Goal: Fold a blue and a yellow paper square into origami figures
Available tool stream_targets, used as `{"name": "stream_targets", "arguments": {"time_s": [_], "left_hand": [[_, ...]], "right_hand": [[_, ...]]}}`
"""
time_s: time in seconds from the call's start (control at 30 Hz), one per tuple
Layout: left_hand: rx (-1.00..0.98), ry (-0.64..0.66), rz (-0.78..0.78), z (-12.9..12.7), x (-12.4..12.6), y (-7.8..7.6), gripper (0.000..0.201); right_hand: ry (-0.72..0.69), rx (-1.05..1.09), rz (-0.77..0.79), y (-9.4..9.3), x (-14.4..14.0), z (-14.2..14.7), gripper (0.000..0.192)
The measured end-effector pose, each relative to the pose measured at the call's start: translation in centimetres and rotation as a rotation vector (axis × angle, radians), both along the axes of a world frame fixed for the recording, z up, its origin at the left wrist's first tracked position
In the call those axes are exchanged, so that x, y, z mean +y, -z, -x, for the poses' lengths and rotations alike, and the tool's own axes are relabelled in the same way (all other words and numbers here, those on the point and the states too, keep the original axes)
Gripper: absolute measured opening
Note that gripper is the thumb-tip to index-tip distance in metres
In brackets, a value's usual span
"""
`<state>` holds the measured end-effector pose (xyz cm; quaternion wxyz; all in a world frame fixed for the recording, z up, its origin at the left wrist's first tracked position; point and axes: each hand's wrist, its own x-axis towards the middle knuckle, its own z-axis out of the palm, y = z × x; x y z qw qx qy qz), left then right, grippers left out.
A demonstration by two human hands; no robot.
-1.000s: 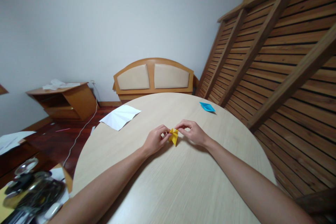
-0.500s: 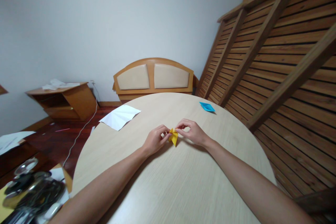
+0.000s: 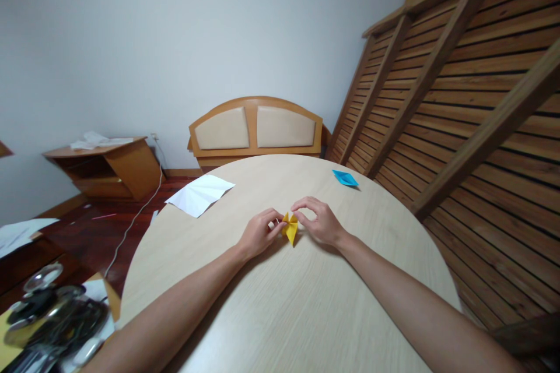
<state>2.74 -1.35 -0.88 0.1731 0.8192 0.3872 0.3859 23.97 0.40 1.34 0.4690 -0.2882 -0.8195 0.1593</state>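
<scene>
A small folded yellow paper piece (image 3: 289, 228) lies on the round light-wood table (image 3: 284, 303), near its middle. My left hand (image 3: 258, 234) pinches the paper's left side with thumb and fingertips. My right hand (image 3: 318, 221) arches over the paper's right side, its fingertips on the top edge. Both forearms rest across the table toward me.
A folded blue paper (image 3: 345, 178) lies at the table's far right, and a white creased sheet (image 3: 200, 193) hangs over the far left edge. A padded headboard (image 3: 256, 127) stands behind the table. A slatted wooden wall (image 3: 459, 99) runs on the right. Metal clutter (image 3: 52, 315) sits low left.
My right hand has lifted its fingers slightly and shifted on the yellow paper's right side. The left hand and the paper have hardly moved.
</scene>
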Motion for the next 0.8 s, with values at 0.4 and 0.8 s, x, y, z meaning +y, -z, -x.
{"name": "stream_targets", "arguments": {"time_s": [0.4,0.8], "left_hand": [[-0.011,-0.005,0.001,0.00,0.18,0.06,0.020],[-0.008,-0.021,0.011,-0.02,0.13,0.06,0.024]], "right_hand": [[0.000,-0.010,-0.094,-0.13,-0.67,1.10,0.007],[-0.074,-0.110,-0.167,-0.30,-0.58,0.80,0.012]]}}
